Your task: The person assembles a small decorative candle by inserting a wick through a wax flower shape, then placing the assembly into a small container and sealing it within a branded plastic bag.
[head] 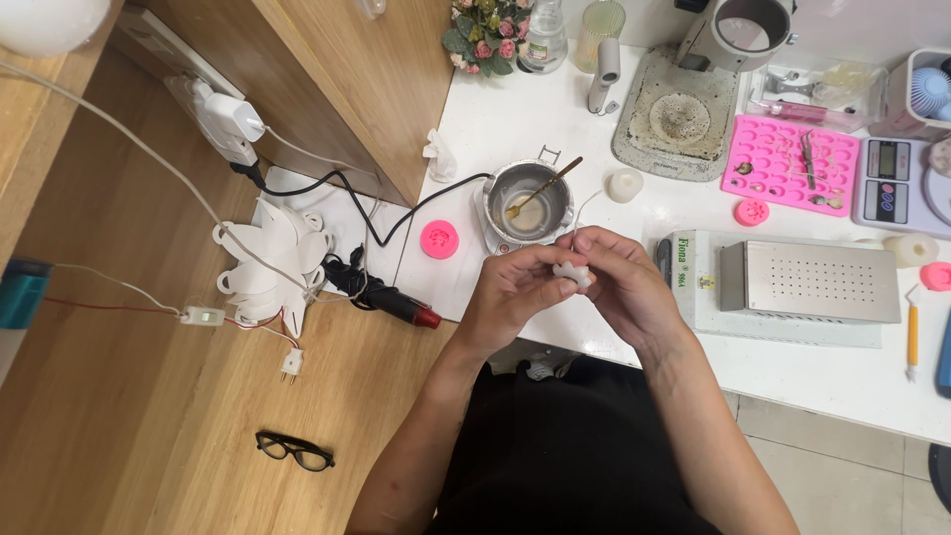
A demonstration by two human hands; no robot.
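Note:
My left hand and my right hand meet over the front edge of the white table. Between their fingertips they pinch a small white flower-shaped wax piece. A thin white wick rises from it toward the small metal melting pot, which holds pale liquid and a gold spoon. A round pink silicone mould lies left of the pot.
A white wax piece, a pink mould tray, a scale and a metal box device sit to the right. A glue gun, cables, a white paper flower and black glasses lie on the wooden surface at left.

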